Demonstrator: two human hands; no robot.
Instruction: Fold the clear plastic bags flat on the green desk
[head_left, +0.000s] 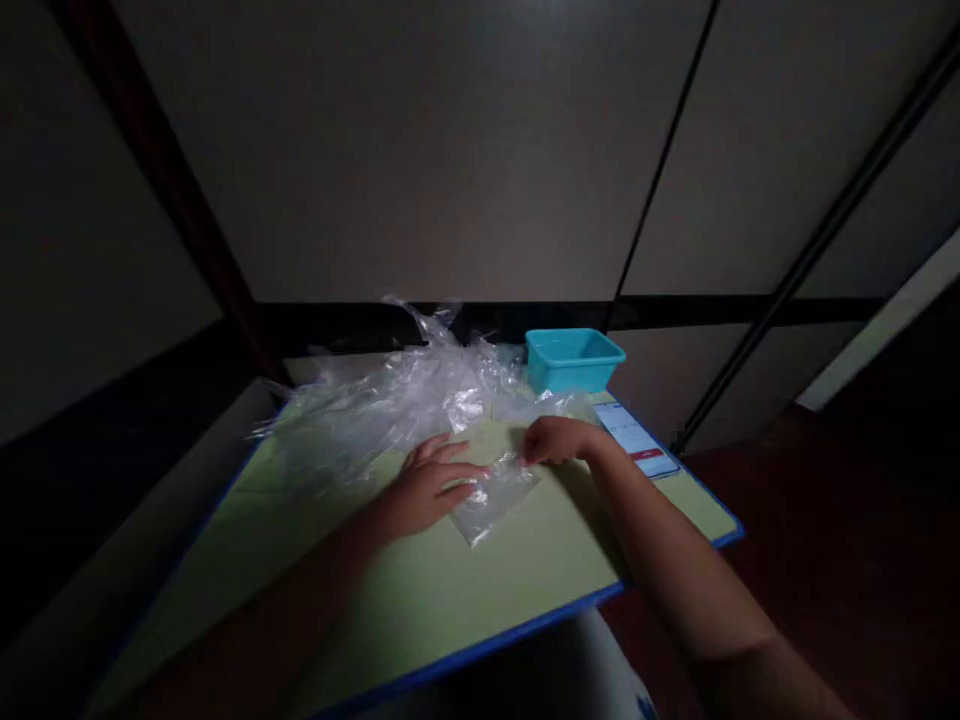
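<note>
A small clear plastic bag (491,505) lies flat on the pale yellow-green tabletop (450,600), in front of me. My left hand (431,485) has its fingers spread, the tips reaching the bag's left edge. At the bag's upper right corner, my right hand (555,440) is closed, with its fingertips pinched against the bag. Just beyond both hands spreads a large heap of crumpled clear plastic bags (382,405).
A turquoise plastic basket (574,375) stands at the table's far right. Near my right forearm lies a white and blue printed sheet or card (634,435) with a red stripe. Blue edging (525,630) borders the table; pale cabinet panels (450,150) rise behind it.
</note>
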